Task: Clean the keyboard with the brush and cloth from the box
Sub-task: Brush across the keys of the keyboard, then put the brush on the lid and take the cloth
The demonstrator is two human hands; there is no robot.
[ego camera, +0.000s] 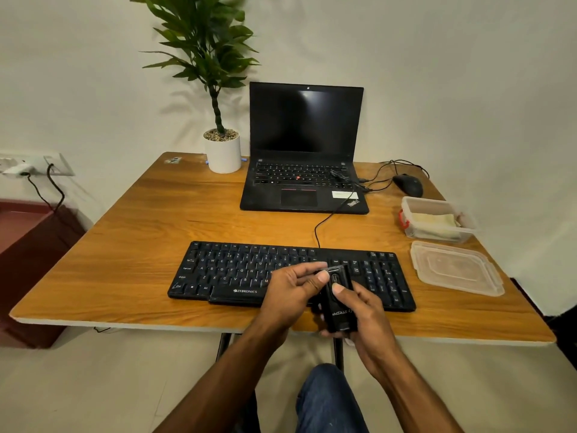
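Both hands meet over the near right part of the keyboard (290, 273), holding a small black brush case (338, 304). Right hand (363, 310) is wrapped around the case from the side and below, its thumb lying on the upper face. Left hand (292, 292) has its fingers curled, and its thumb and fingertips pinch the top end of the case, where a thin pale edge shows; whether that is bristle or a sliding part cannot be told.

The black keyboard lies flat on the wooden worktop (131, 245), close to the front edge, with its cable (324, 220) running back toward the laptop (304, 151). The laptop stands open with a dark screen.

At the right edge of the worktop sits a clear plastic box (437, 221) with a red clip on its near end. It is uncovered, and a folded pale yellow cloth (432, 220) lies inside it. The box's clear lid (456, 268) rests flat on the worktop just in front of the box, apart from the keyboard's right end.

Behind the box is a black mouse (407, 184) with its wire. A potted plant (223, 151) in a white pot stands left of the laptop.
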